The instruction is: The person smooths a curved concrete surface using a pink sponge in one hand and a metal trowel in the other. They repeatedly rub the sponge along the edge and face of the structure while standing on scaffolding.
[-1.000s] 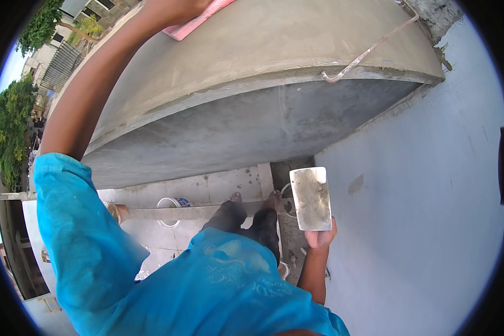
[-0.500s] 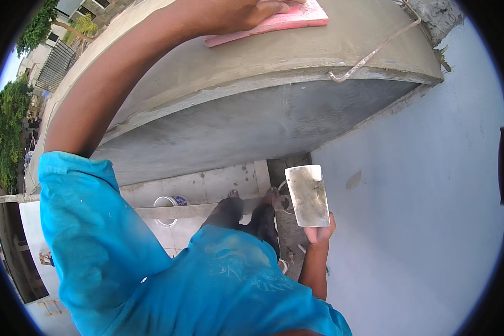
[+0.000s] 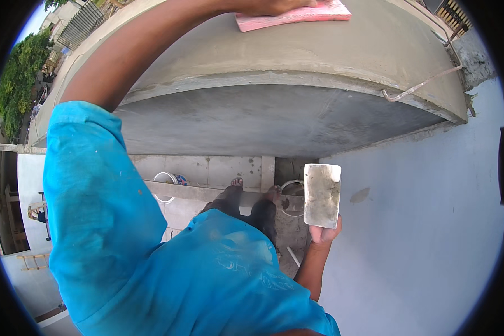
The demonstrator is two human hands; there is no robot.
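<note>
Grey plastered wall [image 3: 201,61]; on it, left hand [image 3: 274,5] grips a flat pink slab [image 3: 294,19], probably light, stiff, best held from behind; right hand [image 3: 326,231] grips a smeared silvery oblong plate [image 3: 322,193] at its lower end

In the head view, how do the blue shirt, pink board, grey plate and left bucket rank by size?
1. Blue shirt
2. Pink board and grey plate: unsure, too alike; the left hand partly covers the board
3. Left bucket

Bright, diffuse daylight with strong fisheye bending toward black edges.
</note>
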